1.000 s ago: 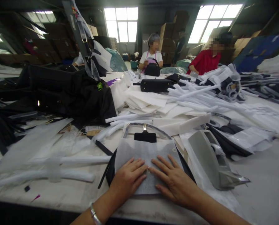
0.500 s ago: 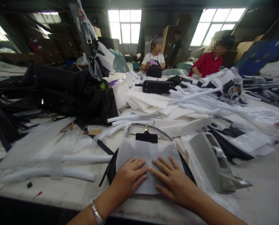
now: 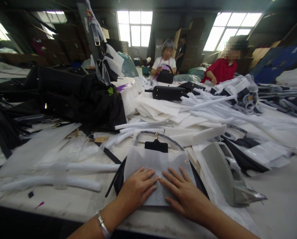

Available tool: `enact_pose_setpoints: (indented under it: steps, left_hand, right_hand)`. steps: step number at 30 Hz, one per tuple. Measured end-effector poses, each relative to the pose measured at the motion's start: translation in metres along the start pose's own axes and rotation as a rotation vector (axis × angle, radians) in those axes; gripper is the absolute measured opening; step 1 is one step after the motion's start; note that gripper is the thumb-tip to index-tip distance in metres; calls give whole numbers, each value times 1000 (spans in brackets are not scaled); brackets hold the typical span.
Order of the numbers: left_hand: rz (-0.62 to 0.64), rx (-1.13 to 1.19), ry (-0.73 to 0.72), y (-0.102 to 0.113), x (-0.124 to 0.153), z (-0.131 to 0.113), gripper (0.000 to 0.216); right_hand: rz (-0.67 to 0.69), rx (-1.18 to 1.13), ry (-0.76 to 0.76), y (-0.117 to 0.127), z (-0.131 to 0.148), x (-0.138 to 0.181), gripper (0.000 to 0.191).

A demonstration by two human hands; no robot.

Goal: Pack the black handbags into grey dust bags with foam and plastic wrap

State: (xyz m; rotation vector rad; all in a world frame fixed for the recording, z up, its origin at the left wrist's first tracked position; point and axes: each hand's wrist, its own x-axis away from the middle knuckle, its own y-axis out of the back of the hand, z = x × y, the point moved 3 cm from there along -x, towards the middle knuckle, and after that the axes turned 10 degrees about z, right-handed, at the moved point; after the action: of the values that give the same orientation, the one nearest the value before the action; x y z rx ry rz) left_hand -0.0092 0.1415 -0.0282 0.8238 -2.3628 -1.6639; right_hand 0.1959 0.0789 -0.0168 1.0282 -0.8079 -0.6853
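A black handbag (image 3: 120, 181) lies on the table in front of me, a sheet of white padding (image 3: 148, 159) spread over its face. My left hand (image 3: 140, 186) rests flat on the left part of the sheet, fingers stretched out. Flat on the right part lies my right hand (image 3: 183, 189), its fingers spread. The index fingertips of both hands nearly meet. Above the sheet's top edge show a black flap with a gold clasp (image 3: 156, 136) and the plastic-wrapped handle (image 3: 174, 142). Neither hand grips anything.
A grey tape dispenser (image 3: 220, 172) stands at my right. White foam tubes (image 3: 78, 183) lie on the left, beside a heap of black bags (image 3: 71, 96). White sheets (image 3: 160, 106) are piled ahead. Across the table are a person in red (image 3: 224, 70) and another in a purple apron (image 3: 165, 64).
Both my hands stay flat on the sheet in nearly the same place. A hand at the far right edge has gone out of view. The view has shifted slightly.
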Motion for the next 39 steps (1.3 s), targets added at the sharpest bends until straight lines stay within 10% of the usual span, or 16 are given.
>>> enact_pose_setpoints:
  steps: [10,23,39]
  left_hand:
    - [18,-77,-35,-2,0,-3,29]
    - [342,-217,-131,32,-6,14,60]
    - [99,-549,12,23,32,2,68]
  right_hand:
    - [7,45,31,-3,-1,1,58]
    - [4,26,-125,0,-7,5,70]
    - [-85,195,6,7,-18,12,81]
